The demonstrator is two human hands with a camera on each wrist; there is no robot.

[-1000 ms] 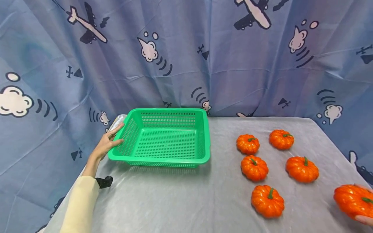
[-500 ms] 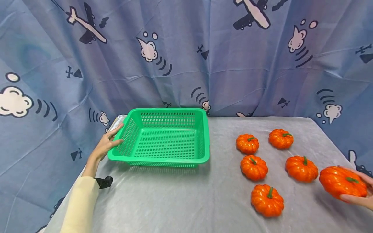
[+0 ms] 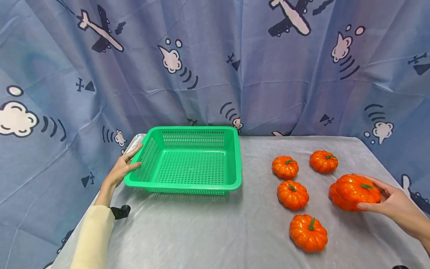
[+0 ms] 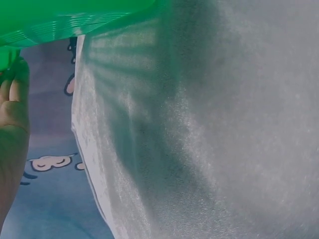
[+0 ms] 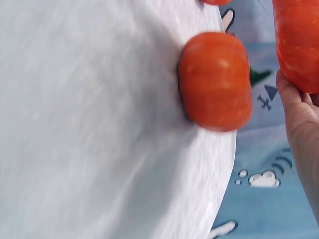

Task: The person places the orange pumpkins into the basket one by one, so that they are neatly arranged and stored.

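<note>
My left hand [image 3: 121, 170] holds the left rim of a green plastic basket [image 3: 191, 185], thumb and fingers spread along the edge. The basket is rectangular with slotted walls, and nothing lies in it. At the right, my right hand [image 3: 391, 200] grips a glossy orange pumpkin [image 3: 357, 188] with a green stem, thumb on the near side. In the right wrist view this held pumpkin [image 5: 299, 45] is raised off the table. It partly hides a second pumpkin [image 3: 335, 198] in the head view; that second pumpkin [image 5: 214, 82] rests on the cloth in the right wrist view.
Several more pumpkins lie between basket and right hand: one near the front [image 3: 308, 233], one in the middle [image 3: 293, 195], two farther back [image 3: 285, 167] [image 3: 323, 161]. A grey cloth [image 3: 201, 231] covers the table. Behind it hangs a blue patterned curtain [image 3: 208, 101].
My right hand has come in from the right edge, carrying its pumpkin leftward and away from me until it overlaps another pumpkin. The left hand and basket stay put.
</note>
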